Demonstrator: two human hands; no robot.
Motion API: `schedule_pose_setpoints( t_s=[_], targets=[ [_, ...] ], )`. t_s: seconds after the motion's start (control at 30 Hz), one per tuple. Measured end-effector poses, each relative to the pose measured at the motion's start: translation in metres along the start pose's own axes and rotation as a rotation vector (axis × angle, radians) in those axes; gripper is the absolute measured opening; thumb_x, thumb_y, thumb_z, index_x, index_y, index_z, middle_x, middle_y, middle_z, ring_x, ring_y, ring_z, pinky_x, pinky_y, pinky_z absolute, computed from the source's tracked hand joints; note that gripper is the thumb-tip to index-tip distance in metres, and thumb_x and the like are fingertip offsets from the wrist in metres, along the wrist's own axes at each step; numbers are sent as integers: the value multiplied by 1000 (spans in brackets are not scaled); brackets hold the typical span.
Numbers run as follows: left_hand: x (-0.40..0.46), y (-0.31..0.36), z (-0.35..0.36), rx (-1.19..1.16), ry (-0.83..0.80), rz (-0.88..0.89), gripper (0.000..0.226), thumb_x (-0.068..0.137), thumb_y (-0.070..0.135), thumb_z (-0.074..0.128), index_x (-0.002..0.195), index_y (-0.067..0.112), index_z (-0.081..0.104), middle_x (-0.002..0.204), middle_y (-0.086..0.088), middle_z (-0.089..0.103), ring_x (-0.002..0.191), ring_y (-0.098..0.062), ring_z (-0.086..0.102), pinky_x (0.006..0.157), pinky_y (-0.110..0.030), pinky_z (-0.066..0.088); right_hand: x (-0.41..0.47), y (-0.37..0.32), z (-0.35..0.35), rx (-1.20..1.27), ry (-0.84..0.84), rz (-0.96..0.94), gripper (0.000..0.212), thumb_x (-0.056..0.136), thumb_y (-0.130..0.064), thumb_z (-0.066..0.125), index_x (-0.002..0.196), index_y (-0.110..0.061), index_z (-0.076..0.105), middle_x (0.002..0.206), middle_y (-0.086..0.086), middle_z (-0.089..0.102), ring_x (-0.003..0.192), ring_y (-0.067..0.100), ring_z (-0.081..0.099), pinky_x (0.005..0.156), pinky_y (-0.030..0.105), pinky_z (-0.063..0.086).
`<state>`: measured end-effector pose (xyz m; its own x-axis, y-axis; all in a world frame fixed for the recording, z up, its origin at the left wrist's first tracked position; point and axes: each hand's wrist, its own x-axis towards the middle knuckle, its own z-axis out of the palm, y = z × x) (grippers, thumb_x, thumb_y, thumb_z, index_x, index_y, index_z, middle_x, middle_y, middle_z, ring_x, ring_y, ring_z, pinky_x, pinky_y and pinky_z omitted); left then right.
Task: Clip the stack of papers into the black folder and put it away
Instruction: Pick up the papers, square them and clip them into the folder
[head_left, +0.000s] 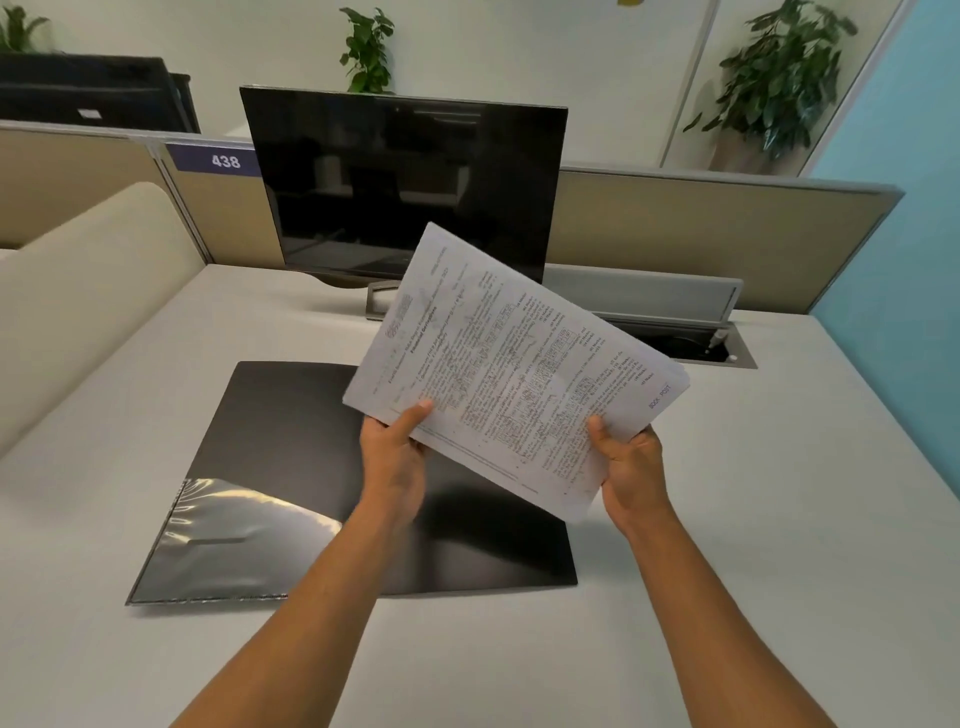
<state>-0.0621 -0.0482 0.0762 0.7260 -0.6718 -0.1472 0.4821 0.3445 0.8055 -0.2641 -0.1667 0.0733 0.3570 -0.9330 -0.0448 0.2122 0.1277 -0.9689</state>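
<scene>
The black folder (280, 467) lies open and flat on the desk, with a shiny clear pocket on its near left side. Above its right half I hold the stack of papers (514, 364), printed white sheets tilted up and turned at an angle. My left hand (392, 457) grips the stack's near left edge, thumb on top. My right hand (631, 467) grips the near right edge the same way. The papers hide part of the folder's right half, and no clip is visible.
A dark monitor (405, 182) stands on the desk (779, 519) behind the folder. To its right is an open cable tray (691, 338) set into the desk. Beige partition panels (701, 228) border the back, and a cream curved divider (78, 291) rises on the left.
</scene>
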Motion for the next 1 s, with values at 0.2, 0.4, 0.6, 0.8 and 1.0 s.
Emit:
schedule_pose_setpoints(
  t_s=[0.2, 0.4, 0.6, 0.8, 1.0],
  targets=[
    [12, 27, -25, 577, 189, 172, 75, 79, 13, 76, 140, 25, 33, 141, 3, 36, 128, -12, 38, 92, -21, 44, 10, -11, -32, -105, -56, 11, 32, 88, -4, 61, 115, -20, 61, 114, 1, 70, 103, 22, 67, 81, 45, 58],
    [15, 41, -24, 745, -226, 4, 59, 71, 22, 76, 124, 21, 50, 118, -1, 65, 104, -24, 67, 89, -50, 55, 16, -17, -45, -241, -129, 13, 30, 88, -5, 62, 116, -15, 63, 110, -1, 73, 98, 23, 69, 78, 45, 59],
    [4, 25, -7, 695, -174, 65, 28, 89, 4, 63, 108, 24, 60, 111, 4, 68, 101, -22, 66, 89, -50, 55, 17, -18, -40, -285, -84, -50, 30, 88, -8, 63, 112, -25, 63, 108, -7, 71, 95, 19, 68, 69, 30, 58],
    [-8, 4, -13, 663, -94, 196, 35, 87, 8, 67, 119, 16, 55, 114, -1, 64, 108, -25, 63, 86, -42, 58, 12, -10, -41, -307, -48, -110, 33, 77, -25, 66, 109, -30, 61, 109, -2, 67, 97, 18, 66, 75, 32, 60],
    [-18, -26, -39, 719, -11, 57, 43, 84, 1, 69, 118, 19, 52, 112, -1, 62, 110, -25, 61, 89, -51, 53, -1, 25, -53, -351, -35, -41, 48, 69, -17, 67, 116, -11, 59, 106, 7, 66, 100, 23, 65, 78, 39, 60]
  ],
)
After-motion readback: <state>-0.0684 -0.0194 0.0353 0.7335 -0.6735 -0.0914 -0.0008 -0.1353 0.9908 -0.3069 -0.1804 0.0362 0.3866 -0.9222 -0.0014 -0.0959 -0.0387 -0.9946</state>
